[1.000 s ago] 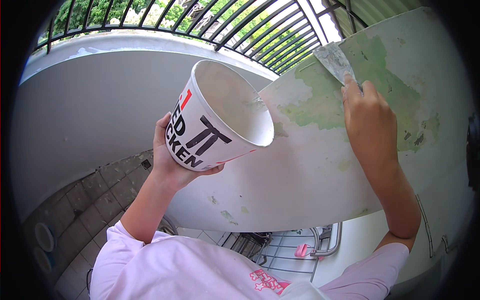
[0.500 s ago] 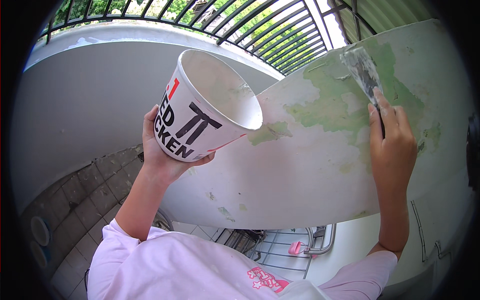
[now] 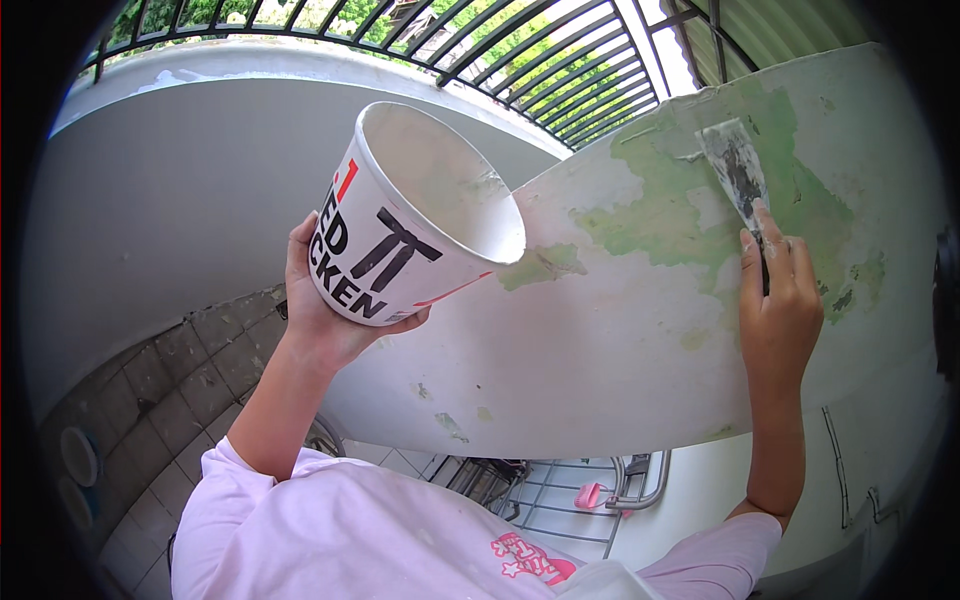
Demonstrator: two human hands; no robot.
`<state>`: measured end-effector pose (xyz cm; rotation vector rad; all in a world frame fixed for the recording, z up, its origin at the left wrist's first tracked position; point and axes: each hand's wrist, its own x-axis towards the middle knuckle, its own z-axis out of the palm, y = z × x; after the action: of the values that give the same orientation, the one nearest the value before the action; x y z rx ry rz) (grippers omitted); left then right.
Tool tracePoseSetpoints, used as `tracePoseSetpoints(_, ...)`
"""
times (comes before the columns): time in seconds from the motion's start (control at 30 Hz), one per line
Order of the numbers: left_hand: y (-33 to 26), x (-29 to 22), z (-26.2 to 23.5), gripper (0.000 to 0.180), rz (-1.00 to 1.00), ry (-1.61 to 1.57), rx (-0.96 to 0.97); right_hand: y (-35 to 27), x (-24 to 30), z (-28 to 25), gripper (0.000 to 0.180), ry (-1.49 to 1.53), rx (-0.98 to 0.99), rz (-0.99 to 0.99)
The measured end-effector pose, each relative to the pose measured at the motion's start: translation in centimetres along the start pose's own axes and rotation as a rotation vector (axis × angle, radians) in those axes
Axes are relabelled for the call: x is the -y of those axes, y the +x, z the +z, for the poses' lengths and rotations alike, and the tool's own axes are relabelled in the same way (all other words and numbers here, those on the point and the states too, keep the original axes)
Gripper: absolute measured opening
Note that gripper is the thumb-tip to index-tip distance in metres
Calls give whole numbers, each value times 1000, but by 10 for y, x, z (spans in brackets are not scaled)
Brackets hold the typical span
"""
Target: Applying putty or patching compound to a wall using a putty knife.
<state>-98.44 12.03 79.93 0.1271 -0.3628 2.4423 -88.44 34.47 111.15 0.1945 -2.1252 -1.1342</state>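
The right hand [image 3: 780,300] is closed around the handle of a putty knife [image 3: 735,170], fingers wrapped and the index finger laid up along the tool. The handle is mostly hidden inside the grip. The flat metal blade, smeared with grey and dark filler, sticks up above the knuckles and lies flat against the curved wall panel [image 3: 620,340]. The blade sits on a patch of bare green where the white coat has come away, near the panel's upper edge.

The left hand [image 3: 320,310] cups a white paper bucket [image 3: 410,220] from below and behind, palm under its base and fingers curled around the lower side. The bucket is tilted, its open mouth turned toward the panel, and its rim is just beside the panel's left end; whether they touch cannot be told. The inside of the bucket is coated with pale filler. Its outside bears black lettering and a red mark.

Beyond the panel's top edge runs a black metal railing [image 3: 520,50] with green foliage behind it. Left of the panel a plain grey balcony wall [image 3: 170,190] curves away, with grey tiles [image 3: 150,400] lower down. Under the panel's lower edge a wire rack [image 3: 560,490] shows, with a pink clip on it. The person's pink shirt [image 3: 350,530] fills the bottom of the view.
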Motion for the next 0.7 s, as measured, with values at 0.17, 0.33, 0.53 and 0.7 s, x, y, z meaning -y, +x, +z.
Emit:
tracePoseSetpoints(0.17, 1, 5, 0, 72, -18, 48, 13, 33, 4, 5, 30, 30, -86, -7)
tracePoseSetpoints(0.33, 3, 5, -2, 74, -78, 2, 58, 41, -23, 3, 31, 47, -80, -98)
tracePoseSetpoints(0.53, 3, 11, 5, 72, -61, 3, -4, 131, -35, -52, 44, 599, 250, 129)
tracePoseSetpoints(0.7, 1, 12, 1, 71, -84, -4, 5, 162, -14, -45, 45, 515, 504, 244)
